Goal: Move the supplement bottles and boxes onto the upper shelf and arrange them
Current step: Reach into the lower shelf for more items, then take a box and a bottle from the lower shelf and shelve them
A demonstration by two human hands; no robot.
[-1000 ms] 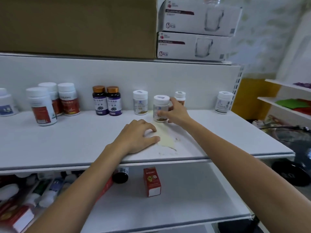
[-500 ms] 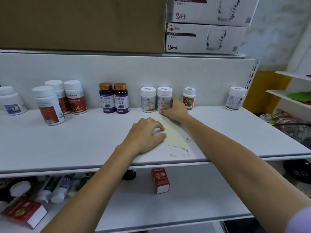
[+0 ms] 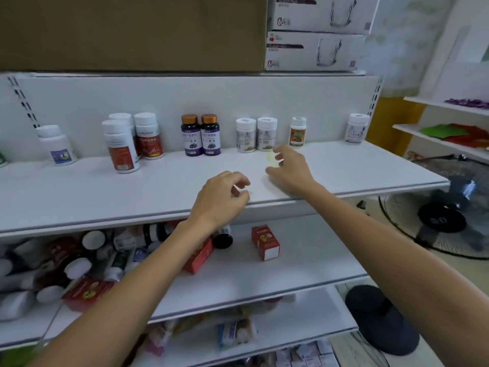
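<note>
Supplement bottles stand in a row along the back of the upper shelf [image 3: 79,197]: white ones with red labels [image 3: 120,148], two dark purple bottles with copper caps [image 3: 201,136], and a pair of white bottles [image 3: 256,135]. My right hand [image 3: 287,169] hovers just in front of that white pair, fingers loosely spread, holding nothing. My left hand [image 3: 222,197] hangs over the shelf's front edge, fingers loosely curled and empty. On the lower shelf [image 3: 304,266] stands a small red box [image 3: 265,242], with a heap of bottles and red boxes [image 3: 66,268] at the left.
A small orange-labelled bottle [image 3: 297,132] and a white bottle [image 3: 357,128] stand further right on the upper shelf. A large cardboard box [image 3: 132,33] and two glassware boxes [image 3: 315,33] sit on top. A floor fan [image 3: 444,213] lies at the right.
My right hand pushed a white bottle back beside its twin, then let go and drew back. My left hand lifted off the shelf toward its front edge. The view tilted down.
</note>
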